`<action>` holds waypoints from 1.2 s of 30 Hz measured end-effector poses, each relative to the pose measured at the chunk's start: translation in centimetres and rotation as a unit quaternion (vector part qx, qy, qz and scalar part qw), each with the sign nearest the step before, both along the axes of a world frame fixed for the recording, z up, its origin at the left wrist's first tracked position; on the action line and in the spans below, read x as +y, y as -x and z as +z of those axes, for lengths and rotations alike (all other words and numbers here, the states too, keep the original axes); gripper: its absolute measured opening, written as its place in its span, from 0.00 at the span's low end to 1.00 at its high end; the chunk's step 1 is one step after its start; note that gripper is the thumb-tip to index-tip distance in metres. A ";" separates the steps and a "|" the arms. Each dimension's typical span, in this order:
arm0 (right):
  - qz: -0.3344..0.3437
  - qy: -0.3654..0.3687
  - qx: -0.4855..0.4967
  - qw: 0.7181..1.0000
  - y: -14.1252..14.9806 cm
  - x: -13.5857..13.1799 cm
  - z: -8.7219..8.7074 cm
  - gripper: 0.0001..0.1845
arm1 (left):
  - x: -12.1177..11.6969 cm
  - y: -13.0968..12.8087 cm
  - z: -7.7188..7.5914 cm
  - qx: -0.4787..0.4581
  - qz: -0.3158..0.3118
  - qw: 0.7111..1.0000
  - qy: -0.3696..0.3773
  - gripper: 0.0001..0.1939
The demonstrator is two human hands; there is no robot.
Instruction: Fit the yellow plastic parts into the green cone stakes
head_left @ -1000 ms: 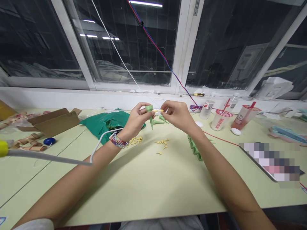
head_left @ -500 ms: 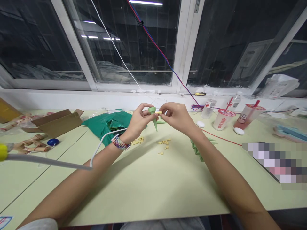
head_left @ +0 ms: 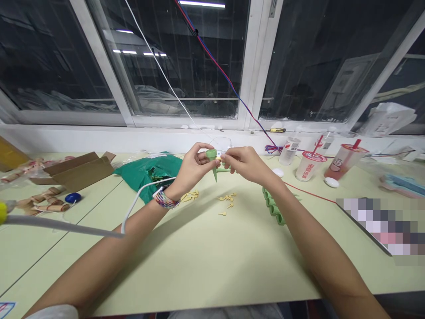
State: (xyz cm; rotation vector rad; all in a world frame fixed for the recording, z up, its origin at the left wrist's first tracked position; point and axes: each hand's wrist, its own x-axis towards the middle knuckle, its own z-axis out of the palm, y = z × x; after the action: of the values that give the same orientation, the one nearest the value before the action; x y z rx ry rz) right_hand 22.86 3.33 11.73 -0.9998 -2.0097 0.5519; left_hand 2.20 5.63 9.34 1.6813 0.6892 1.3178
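Note:
My left hand (head_left: 198, 163) grips a green plastic spike (head_left: 211, 154) with a round, hollow top, its point hanging downward. Against the spike's side, my right hand (head_left: 242, 162) pinches a small yellow plastic piece (head_left: 218, 157), mostly covered by the fingertips. Below the hands, loose yellow pieces (head_left: 227, 197) lie on the table, and a second heap of yellow pieces (head_left: 190, 196) is by my left wrist. Beside my right forearm lies a row of green spikes (head_left: 272, 209), partly hidden by the arm.
A green plastic bag (head_left: 149, 170) and an open cardboard box (head_left: 81, 172) stand at the left, near a blue ball (head_left: 73, 197). Drink cups (head_left: 309, 166) line the back right. A white cable (head_left: 66, 225) crosses over my left forearm. A blurred flat object (head_left: 378, 228) lies at right.
My right hand has turned slightly and its fingers have closed in nearer the spike, covering more of the yellow piece. The spike's top has tipped slightly, showing its opening.

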 end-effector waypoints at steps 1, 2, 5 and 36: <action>0.003 0.008 0.001 1.000 0.0 0.1 -0.1 0.20 | -0.1 0.0 0.0 0.004 -0.001 1.000 -0.001 0.27; 0.005 0.014 0.001 1.000 0.1 0.2 -0.1 0.22 | -0.1 -0.1 0.1 0.009 -0.003 1.000 -0.001 0.27; -0.001 0.025 0.010 1.000 0.1 0.4 -0.3 0.23 | -0.2 -0.1 0.1 0.007 -0.010 1.000 0.009 0.27; 0.048 -0.023 0.065 0.996 -0.3 0.6 -0.1 0.12 | -0.4 0.2 0.6 0.003 -0.003 1.000 0.014 0.29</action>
State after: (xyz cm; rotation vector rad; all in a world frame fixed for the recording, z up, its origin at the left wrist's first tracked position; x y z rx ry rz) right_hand 23.16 3.98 11.64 -0.8215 -1.9540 0.6033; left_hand 2.03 5.27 9.95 1.6652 0.7020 1.2935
